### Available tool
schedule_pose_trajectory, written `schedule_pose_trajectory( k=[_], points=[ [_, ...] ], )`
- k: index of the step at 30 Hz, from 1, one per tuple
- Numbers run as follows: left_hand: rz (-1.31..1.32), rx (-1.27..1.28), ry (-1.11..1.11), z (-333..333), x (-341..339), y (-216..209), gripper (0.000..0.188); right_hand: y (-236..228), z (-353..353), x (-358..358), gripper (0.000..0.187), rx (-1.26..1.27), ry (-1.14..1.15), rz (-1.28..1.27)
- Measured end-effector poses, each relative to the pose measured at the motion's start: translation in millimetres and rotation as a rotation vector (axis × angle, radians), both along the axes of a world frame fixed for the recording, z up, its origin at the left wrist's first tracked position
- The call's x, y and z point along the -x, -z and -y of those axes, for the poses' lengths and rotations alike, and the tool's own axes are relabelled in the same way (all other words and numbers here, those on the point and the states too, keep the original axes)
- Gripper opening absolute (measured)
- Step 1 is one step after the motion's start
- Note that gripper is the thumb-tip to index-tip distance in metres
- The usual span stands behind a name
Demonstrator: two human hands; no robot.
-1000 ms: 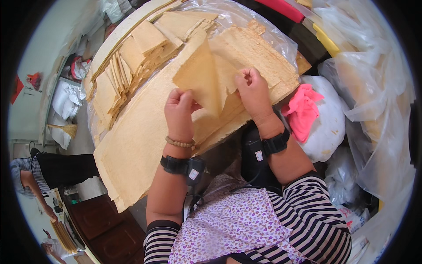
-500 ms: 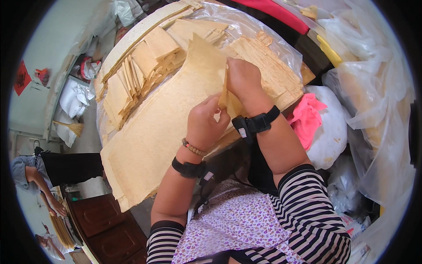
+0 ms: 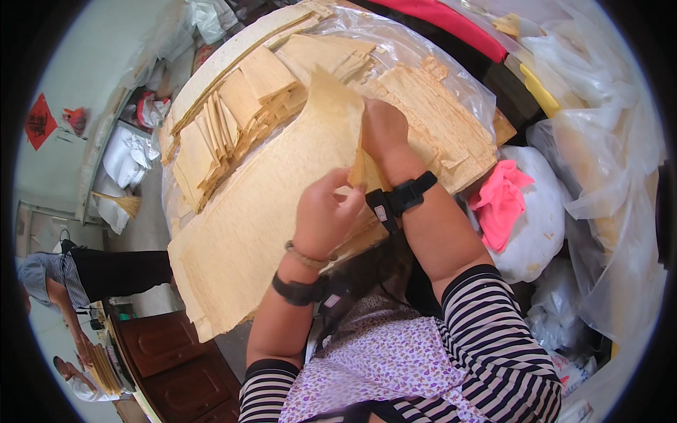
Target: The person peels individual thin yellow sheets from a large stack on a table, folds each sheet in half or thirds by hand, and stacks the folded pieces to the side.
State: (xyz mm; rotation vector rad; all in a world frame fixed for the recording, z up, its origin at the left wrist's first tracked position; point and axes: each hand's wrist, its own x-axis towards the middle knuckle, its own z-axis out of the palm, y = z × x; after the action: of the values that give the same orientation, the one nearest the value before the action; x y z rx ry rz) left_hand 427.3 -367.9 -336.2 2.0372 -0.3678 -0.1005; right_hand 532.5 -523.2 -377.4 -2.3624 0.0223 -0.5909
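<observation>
A thin, pale yellow sheet (image 3: 328, 116), which looks like dried bean curd skin, is lifted off a broad stack of like sheets (image 3: 240, 233). Its right edge is gripped by my right hand (image 3: 384, 132), whose fingertips are mostly hidden behind the wrist and the sheet. Lower on the same edge, my left hand (image 3: 326, 215) pinches a folded corner between thumb and fingers. Beyond my hands, folded sheets (image 3: 243, 95) lie in overlapping piles. To the right of my right hand sits a rougher, flaky stack (image 3: 441, 120).
Clear plastic film (image 3: 402, 39) lies under the stacks. At the right are a pink cloth (image 3: 502, 204) on a white bundle (image 3: 539, 236) and hanging plastic sheeting (image 3: 599, 148). On the left a co-worker (image 3: 53, 282) handles stacked sheets near a brown cabinet (image 3: 169, 352), with another person beyond.
My left hand has shifted slightly down along the sheet's edge, and my right hand has moved a little left and down. The view has shifted slightly. Both hands keep hold of the sheet.
</observation>
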Motion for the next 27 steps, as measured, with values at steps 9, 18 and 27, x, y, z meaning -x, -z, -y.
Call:
schedule_pose_trajectory(
  k=[9,18,27],
  points=[
    [0.341,-0.696,-0.171,15.8,-45.5,-38.1,0.034,-16.0,-15.3,8.8,0.025,-0.043,-0.171,0.041],
    [0.347,-0.542,-0.208,-18.5,-41.5,-13.4,0.019,-10.7,-14.2,1.4,0.024,-0.2,-0.021,-0.108],
    [0.51,-0.769,-0.155,-1.5,-27.8,-7.2,0.014,-11.5,-12.1,-13.1,0.022,-0.055,-0.045,0.05]
  ],
)
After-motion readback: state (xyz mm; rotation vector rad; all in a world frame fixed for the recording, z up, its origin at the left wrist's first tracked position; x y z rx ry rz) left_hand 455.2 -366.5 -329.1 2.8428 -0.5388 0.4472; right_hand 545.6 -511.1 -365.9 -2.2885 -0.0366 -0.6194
